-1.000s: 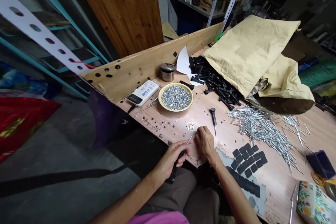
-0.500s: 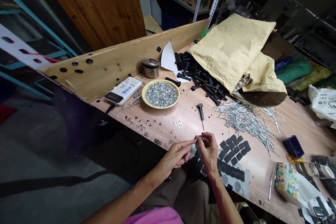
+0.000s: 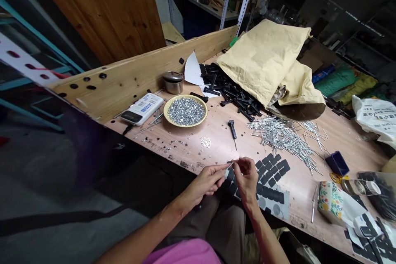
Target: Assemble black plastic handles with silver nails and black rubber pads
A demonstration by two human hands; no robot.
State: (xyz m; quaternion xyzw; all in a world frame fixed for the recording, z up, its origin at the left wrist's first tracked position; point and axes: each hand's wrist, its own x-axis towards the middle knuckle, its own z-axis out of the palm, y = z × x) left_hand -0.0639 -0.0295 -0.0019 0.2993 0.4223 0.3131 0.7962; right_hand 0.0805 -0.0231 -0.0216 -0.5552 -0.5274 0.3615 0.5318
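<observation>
My left hand is closed around a thin metal rod, whose end sticks out past the thumb and forefinger. Right against that end, the fingers of my right hand are pinched together; anything small between them is hidden. Below and beside the right hand lies a backing sheet with rows of black rounded-square pads. Just beyond the hands, a black plastic part with a thin metal tip rests on the table. A small cluster of washers lies to its left.
A yellow bowl holds many small metal pieces. Behind are a lidded metal pot, a white power bank and piled black parts under a paper bag. Metal rods are heaped rightward, near a blue box.
The view has shifted slightly, so the tabletop things appear a little further left. Both hands keep the same grip, meeting at the rod's end.
</observation>
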